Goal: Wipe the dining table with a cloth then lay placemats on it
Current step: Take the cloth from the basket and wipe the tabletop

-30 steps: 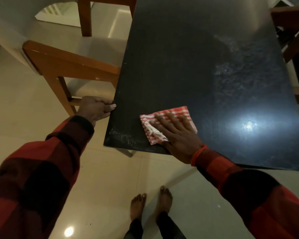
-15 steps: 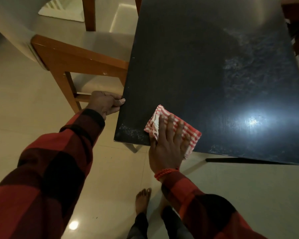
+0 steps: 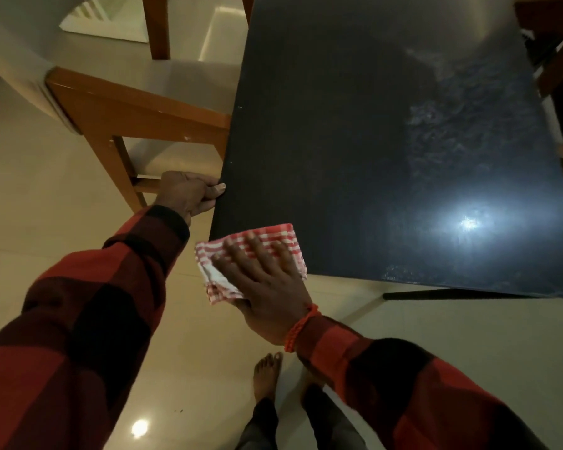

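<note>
Two hands: right hand (image 3: 267, 287) flat on cloth (image 3: 257, 245), left hand (image 3: 189, 193) gripping table (image 3: 355, 141) edge.

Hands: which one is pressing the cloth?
The right hand, flat on the checked cloth at the table corner; the left hand grips the table's side edge.

Left hand (image 3: 189, 193) — fingers curled, thumb pointing right, arm reaching forward in a red-and-black checked sleeve. Right hand (image 3: 260, 280) flat, palm down, fingers straight and slightly spread, pressing — red thread band at the wrist, forearm angled in from lower right. Bare feet below.
</note>
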